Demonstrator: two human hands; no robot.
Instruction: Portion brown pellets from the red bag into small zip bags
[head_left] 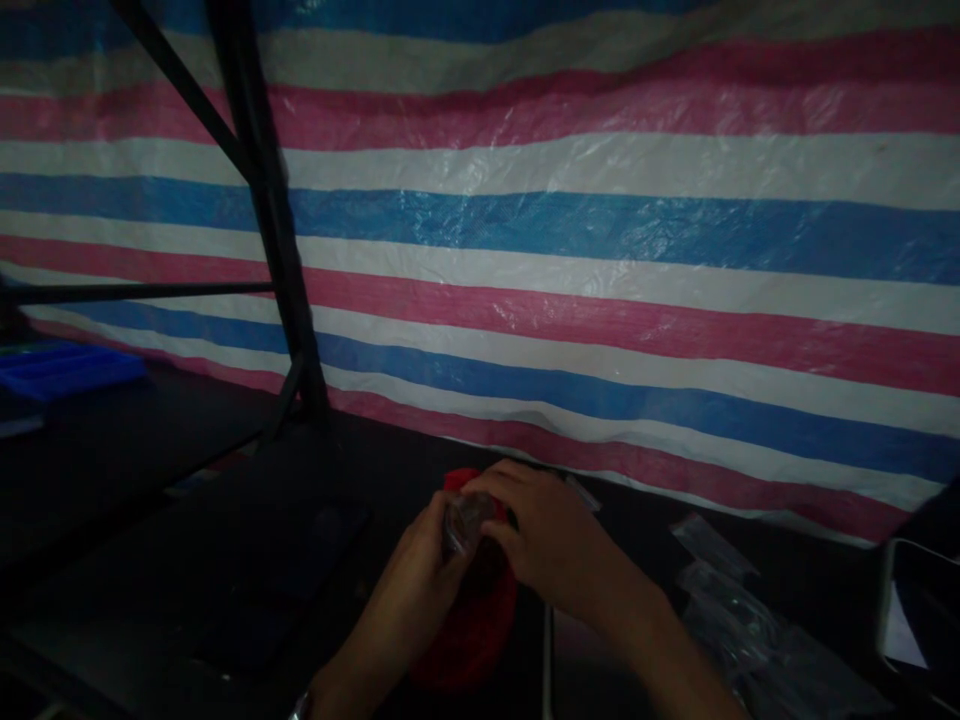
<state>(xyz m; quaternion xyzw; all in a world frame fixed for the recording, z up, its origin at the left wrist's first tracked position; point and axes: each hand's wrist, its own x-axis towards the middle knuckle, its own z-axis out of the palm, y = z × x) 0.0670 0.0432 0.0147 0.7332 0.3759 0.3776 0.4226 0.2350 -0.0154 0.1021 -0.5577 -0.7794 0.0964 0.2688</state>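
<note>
Head view: both hands [480,540] angled inward above red container [469,635], pinching a clear packet [466,520].

I can see a small, clear, crinkled packet [466,522] held between the left hand [420,570] and the right hand [551,525], over a red container [469,645]. I can't make out the packet's contents. The container is rounded and stands on the dark tabletop [352,450]. Clear plastic bags [739,625] lie loosely overlapped to its right.
</note>
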